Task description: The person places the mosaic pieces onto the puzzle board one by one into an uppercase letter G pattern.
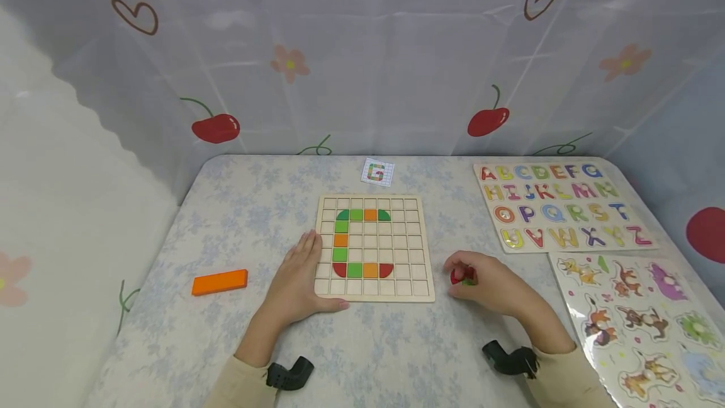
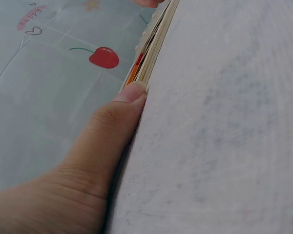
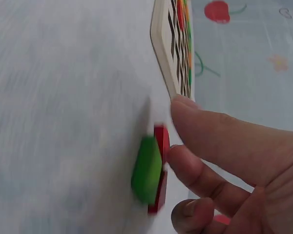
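Note:
A square wooden grid board lies flat on the table, with green, orange and red tiles set in it in a C-like outline. My left hand rests along its left side, fingers straight and thumb at the front edge. In the left wrist view, the left thumb lies against the board's edge. Right of the board, my right hand bends over a few loose pieces. These show as a green piece and red pieces at the fingertips, with thumb and fingers apart.
A small pattern card lies behind the board. An orange block sits at the left. On the right are an alphabet puzzle board and an animal puzzle board. A printed cloth hangs behind the table.

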The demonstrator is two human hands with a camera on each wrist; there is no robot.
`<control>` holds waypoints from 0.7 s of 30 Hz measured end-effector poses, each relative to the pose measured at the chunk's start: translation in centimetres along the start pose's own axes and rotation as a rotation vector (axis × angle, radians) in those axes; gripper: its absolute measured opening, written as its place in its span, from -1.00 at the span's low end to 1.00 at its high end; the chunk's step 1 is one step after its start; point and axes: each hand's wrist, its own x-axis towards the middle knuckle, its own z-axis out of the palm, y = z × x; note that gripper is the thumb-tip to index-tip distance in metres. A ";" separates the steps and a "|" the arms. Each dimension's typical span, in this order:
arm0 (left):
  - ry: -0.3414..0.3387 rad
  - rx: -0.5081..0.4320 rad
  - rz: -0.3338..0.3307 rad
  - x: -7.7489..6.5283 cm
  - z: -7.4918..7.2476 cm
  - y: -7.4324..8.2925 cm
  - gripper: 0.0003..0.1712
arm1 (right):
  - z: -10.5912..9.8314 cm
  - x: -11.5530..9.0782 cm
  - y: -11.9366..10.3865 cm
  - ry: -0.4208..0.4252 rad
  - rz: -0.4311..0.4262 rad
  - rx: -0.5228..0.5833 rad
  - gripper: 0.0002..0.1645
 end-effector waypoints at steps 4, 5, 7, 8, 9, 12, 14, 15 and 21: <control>-0.010 0.000 -0.008 0.0 0.0 0.0 0.63 | -0.9 -1.1 1.1 0.010 0.035 -0.049 -0.64; -0.009 0.001 -0.007 0.1 0.1 -0.1 0.63 | -1.0 -1.3 1.3 0.013 0.040 -0.067 -0.63; -0.007 0.006 -0.007 0.1 0.1 -0.1 0.63 | -1.1 -1.5 1.7 0.020 0.060 -0.097 -0.63; -0.005 0.009 -0.007 0.1 0.1 -0.1 0.63 | -1.1 -1.6 1.8 0.023 0.070 -0.109 -0.63; -0.005 0.012 -0.006 0.1 0.1 -0.1 0.63 | -1.1 -1.7 1.9 0.023 0.076 -0.117 -0.64; -0.002 0.017 0.000 0.1 0.2 -0.2 0.63 | -1.1 -1.8 2.2 0.018 0.088 -0.117 -0.67; -0.001 0.016 0.000 0.1 0.3 -0.2 0.63 | -1.1 -1.8 2.3 0.013 0.082 -0.110 -0.69; -0.001 0.017 0.001 0.1 0.3 -0.2 0.63 | -1.0 -1.8 2.3 0.011 0.078 -0.104 -0.69; 0.003 0.014 0.003 0.1 0.3 -0.2 0.63 | -1.0 -1.7 2.3 -0.002 0.044 -0.023 -0.67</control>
